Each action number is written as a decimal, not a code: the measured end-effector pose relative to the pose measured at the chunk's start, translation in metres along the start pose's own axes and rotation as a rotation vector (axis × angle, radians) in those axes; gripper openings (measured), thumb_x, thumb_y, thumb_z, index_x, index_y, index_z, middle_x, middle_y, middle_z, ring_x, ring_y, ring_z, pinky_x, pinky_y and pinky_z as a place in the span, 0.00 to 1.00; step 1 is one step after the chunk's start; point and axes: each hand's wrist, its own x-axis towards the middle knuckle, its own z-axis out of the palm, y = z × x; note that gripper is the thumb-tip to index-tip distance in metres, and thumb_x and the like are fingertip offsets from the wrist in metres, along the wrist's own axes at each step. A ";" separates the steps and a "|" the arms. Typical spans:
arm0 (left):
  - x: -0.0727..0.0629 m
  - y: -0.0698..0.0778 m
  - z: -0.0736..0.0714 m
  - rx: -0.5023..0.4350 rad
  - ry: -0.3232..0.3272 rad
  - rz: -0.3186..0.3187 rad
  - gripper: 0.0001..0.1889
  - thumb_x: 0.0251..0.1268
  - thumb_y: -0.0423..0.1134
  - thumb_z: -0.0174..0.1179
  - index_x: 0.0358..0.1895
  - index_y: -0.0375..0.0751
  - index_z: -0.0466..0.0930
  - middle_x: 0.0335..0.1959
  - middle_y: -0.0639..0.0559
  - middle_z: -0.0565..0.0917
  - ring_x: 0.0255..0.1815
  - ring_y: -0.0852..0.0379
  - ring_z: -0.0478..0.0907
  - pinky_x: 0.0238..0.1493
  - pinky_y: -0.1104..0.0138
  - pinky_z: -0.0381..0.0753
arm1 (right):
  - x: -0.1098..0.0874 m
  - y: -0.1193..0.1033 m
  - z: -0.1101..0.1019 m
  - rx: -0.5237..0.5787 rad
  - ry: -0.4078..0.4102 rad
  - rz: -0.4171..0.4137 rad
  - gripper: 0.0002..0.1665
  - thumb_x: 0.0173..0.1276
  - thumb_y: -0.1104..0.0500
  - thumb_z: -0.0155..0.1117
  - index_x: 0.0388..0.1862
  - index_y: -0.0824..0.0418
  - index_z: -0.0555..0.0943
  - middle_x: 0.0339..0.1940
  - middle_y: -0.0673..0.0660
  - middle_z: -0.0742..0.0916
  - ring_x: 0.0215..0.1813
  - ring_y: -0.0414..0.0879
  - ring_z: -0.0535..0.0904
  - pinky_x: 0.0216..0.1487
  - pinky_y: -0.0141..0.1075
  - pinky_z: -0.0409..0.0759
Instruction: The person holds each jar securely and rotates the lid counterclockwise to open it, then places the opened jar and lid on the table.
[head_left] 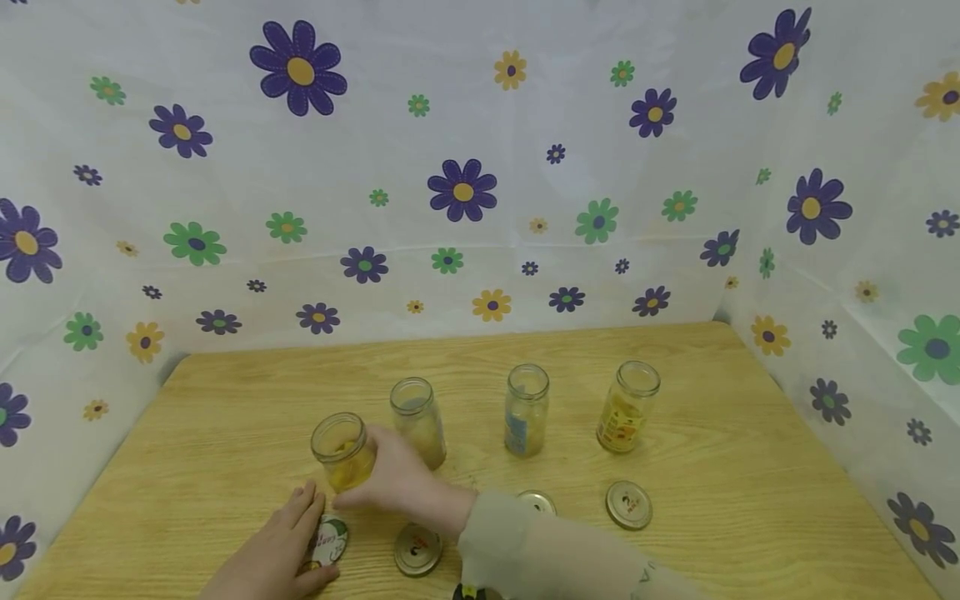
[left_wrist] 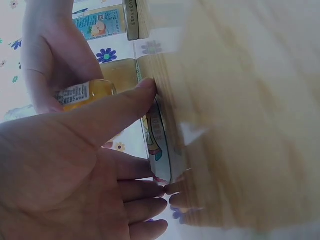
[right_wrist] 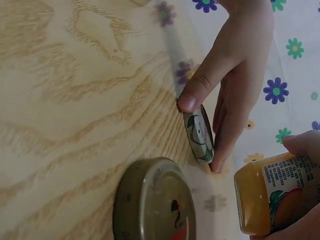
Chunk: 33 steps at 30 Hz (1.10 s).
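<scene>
My right hand (head_left: 405, 479) grips an open glass jar (head_left: 348, 471) with yellow contents, fingers and thumb around its side. The jar is roughly upright, and a printed label shows on it in the right wrist view, where its base appears raised above the tabletop. To the left, my left hand (head_left: 266, 554) holds a white patterned jar lid (head_left: 330, 542) by its edge, low at the table. In the right wrist view the left thumb lies on one side of that lid (right_wrist: 199, 135) and the fingers on the other.
Three more open jars stand behind: one (head_left: 418, 421) beside my right hand, one (head_left: 525, 417) mid-table, one (head_left: 628, 408) further right. Gold lids lie on the wooden table: one (head_left: 418, 550) near my right wrist, one (head_left: 628, 505) at right, another (head_left: 537, 502) partly behind the sleeve. Flowered cloth surrounds the table.
</scene>
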 end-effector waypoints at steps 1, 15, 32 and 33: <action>0.000 0.000 0.000 0.006 0.002 0.003 0.54 0.62 0.58 0.76 0.77 0.19 0.63 0.81 0.19 0.57 0.81 0.21 0.55 0.74 0.30 0.67 | 0.001 0.001 0.001 0.001 0.002 -0.005 0.31 0.49 0.62 0.89 0.51 0.55 0.82 0.44 0.43 0.87 0.45 0.30 0.77 0.54 0.25 0.79; 0.000 0.005 -0.004 0.055 0.002 0.022 0.49 0.61 0.55 0.77 0.74 0.22 0.68 0.79 0.23 0.66 0.78 0.27 0.68 0.75 0.34 0.69 | 0.006 0.010 0.016 0.000 0.049 0.052 0.36 0.49 0.61 0.91 0.57 0.57 0.83 0.51 0.46 0.88 0.51 0.34 0.81 0.59 0.29 0.82; 0.001 0.010 -0.006 0.054 -0.053 -0.019 0.49 0.62 0.53 0.76 0.75 0.22 0.67 0.79 0.22 0.64 0.77 0.25 0.68 0.74 0.31 0.69 | 0.022 0.018 0.021 -0.066 -0.002 -0.017 0.37 0.55 0.54 0.88 0.60 0.57 0.77 0.49 0.47 0.87 0.46 0.33 0.82 0.53 0.24 0.82; 0.001 0.009 -0.006 0.058 -0.059 -0.020 0.49 0.62 0.53 0.76 0.75 0.21 0.66 0.79 0.22 0.64 0.77 0.24 0.68 0.74 0.31 0.69 | 0.022 0.017 0.022 -0.061 -0.002 -0.009 0.38 0.56 0.54 0.88 0.60 0.57 0.76 0.50 0.47 0.87 0.47 0.33 0.82 0.53 0.24 0.83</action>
